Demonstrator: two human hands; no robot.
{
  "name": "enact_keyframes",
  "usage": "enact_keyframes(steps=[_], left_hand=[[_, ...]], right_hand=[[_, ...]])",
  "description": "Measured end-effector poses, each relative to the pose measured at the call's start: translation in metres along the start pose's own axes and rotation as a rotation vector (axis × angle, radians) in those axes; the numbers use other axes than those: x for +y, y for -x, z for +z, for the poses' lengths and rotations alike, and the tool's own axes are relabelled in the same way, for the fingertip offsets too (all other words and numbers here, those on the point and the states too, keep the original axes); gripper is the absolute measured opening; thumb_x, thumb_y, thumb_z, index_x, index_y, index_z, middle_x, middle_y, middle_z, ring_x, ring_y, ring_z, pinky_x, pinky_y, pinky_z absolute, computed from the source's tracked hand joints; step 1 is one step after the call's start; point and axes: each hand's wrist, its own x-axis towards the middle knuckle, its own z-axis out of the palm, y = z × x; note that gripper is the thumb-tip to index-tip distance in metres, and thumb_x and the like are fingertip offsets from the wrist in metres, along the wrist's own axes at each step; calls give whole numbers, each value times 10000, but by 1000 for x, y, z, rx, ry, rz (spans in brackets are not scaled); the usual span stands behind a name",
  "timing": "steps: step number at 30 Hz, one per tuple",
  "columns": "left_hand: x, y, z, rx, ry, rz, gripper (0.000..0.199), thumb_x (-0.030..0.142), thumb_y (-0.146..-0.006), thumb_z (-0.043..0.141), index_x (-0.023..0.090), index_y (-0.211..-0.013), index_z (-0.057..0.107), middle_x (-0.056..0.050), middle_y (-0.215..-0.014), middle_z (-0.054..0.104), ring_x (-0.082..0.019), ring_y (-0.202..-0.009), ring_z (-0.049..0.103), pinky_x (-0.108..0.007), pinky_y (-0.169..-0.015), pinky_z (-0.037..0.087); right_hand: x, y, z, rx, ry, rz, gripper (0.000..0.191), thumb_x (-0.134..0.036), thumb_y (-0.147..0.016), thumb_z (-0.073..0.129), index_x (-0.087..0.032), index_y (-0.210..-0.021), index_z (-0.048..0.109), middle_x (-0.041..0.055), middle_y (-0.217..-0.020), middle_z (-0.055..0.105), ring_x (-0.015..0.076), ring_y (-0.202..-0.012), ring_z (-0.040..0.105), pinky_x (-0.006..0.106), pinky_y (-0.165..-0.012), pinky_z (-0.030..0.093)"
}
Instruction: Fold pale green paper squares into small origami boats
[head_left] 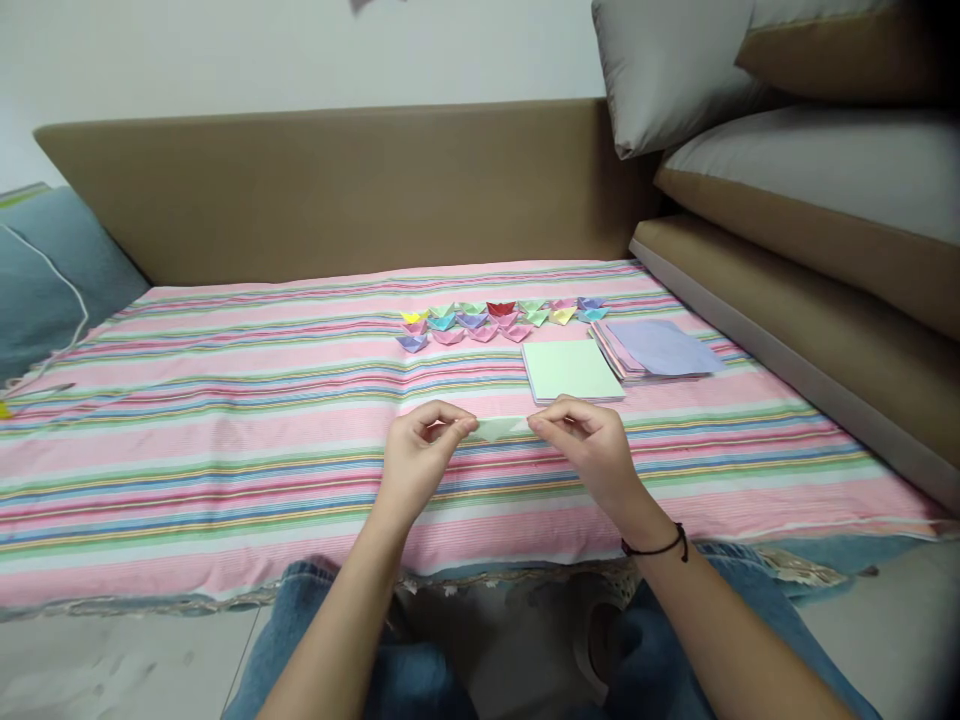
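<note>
A small pale green folded paper boat point(495, 429) is stretched between my two hands, just above the striped cloth. My left hand point(426, 447) pinches its left end between thumb and fingers. The right end sits in the pinch of my right hand point(589, 443), which has a dark cord bracelet at the wrist. Beyond my right hand lies a stack of square paper point(574, 370) with a pale green sheet on top. Several finished paper boats point(480, 321) in many colours stand in rows farther back.
A looser pile of coloured paper point(664, 348) with a lilac sheet on top lies right of the square stack. Large cushions point(810, 190) are piled at the right. A blue pillow point(52, 270) with a white cable rests at the left. The striped cloth point(225, 420) covers the seat.
</note>
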Motion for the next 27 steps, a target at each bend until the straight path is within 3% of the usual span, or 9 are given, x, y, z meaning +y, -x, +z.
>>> enact_keyframes(steps=[7,12,20,27], left_hand=[[1,0,-4,3,18,-27,96,253,-663,695,164,-636,672,-29,-634,644,-153,-616,595,-243,-574,479],[2,2,2,-35,27,-56,113,262,-654,704,158,-628,671,-30,-627,641,-154,-599,597,-245,-570,485],[1,2,4,-59,39,-57,100,258,-663,698,165,-636,672,-30,-645,652,-151,-615,602,-245,-586,482],[-2,4,9,-88,-21,-35,97,253,-686,666,161,-655,659,-26,-652,616,-138,-615,559,-233,-578,441]], right_hand=[[0,-1,0,-79,-55,-6,113,-268,-734,658,-203,-826,661,10,-716,483,149,-672,490,277,-593,422],[0,-1,0,-79,11,-56,90,-274,-749,641,-192,-713,654,18,-642,513,156,-628,489,289,-565,410],[-6,1,0,-36,69,-91,83,-209,-762,615,-189,-683,634,6,-628,499,151,-616,484,282,-578,403],[-1,1,8,-174,118,-82,64,-253,-762,616,-198,-779,642,45,-800,611,194,-792,568,313,-726,455]])
